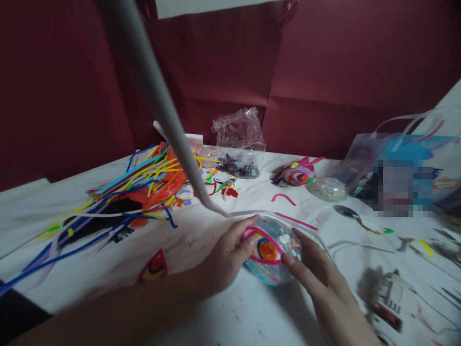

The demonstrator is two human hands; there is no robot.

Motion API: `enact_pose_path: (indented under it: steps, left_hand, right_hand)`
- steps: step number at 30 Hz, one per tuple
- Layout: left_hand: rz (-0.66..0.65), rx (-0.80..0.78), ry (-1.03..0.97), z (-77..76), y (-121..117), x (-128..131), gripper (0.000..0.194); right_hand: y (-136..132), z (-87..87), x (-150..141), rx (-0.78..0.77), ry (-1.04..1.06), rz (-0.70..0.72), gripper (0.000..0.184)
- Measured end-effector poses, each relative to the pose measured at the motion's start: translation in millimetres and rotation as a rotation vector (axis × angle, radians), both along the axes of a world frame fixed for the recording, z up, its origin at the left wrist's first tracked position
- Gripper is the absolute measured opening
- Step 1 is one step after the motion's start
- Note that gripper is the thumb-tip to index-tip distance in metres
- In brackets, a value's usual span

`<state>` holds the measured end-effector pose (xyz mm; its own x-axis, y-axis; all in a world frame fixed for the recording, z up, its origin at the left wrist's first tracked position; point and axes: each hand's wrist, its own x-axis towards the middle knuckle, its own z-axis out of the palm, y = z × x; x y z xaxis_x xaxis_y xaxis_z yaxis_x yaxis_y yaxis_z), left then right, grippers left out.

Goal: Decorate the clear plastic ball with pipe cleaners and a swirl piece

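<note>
Maroon backdrop (223,62), left hand (230,250) and right hand (319,269) grasping clear round object (281,235), partly covered

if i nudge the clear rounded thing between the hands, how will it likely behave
The clear rounded thing may rock or roll, given its curved sides. It is probably light, as it looks like thin see-through plastic. Its shiny surface could feel slippery.

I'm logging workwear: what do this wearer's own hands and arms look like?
The left hand and right hand look ungloved, with slender fingers and no visible rings, watch or markings. The visible left forearm and right forearm show no sleeves.
</note>
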<state>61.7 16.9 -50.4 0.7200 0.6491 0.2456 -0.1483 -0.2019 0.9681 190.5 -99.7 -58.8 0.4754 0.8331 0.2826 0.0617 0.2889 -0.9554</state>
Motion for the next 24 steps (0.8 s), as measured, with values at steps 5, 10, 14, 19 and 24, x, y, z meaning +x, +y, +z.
enact_pose_path:
  steps: [5, 10, 14, 19, 24]
  left_hand:
    - [0.043, 0.081, 0.041, 0.5, -5.9, -0.7, 0.047]
    - [0.068, 0.122, 0.075, 3.2, -9.3, -1.4, 0.046]
    - [0.06, 0.088, 0.059, 1.6, -8.9, -2.5, 0.043]
    - [0.031, 0.047, -0.052, -1.0, -10.7, -5.1, 0.022]
    - [0.03, 0.024, -0.071, -0.9, -11.6, -5.9, 0.014]
  right_hand:
    - [-0.3, 4.3, -3.4, 0.001, -0.004, -0.009, 0.055]
    - [-2.8, 10.2, -8.9, -0.03, -0.029, -0.009, 0.064]
    - [-5.3, 7.3, -8.9, -0.06, -0.018, -0.021, 0.072]
    - [-6.0, 1.6, -1.0, -0.061, -0.033, 0.024, 0.061]
    - [-6.7, 0.1, 3.7, -0.074, -0.067, 0.022, 0.054]
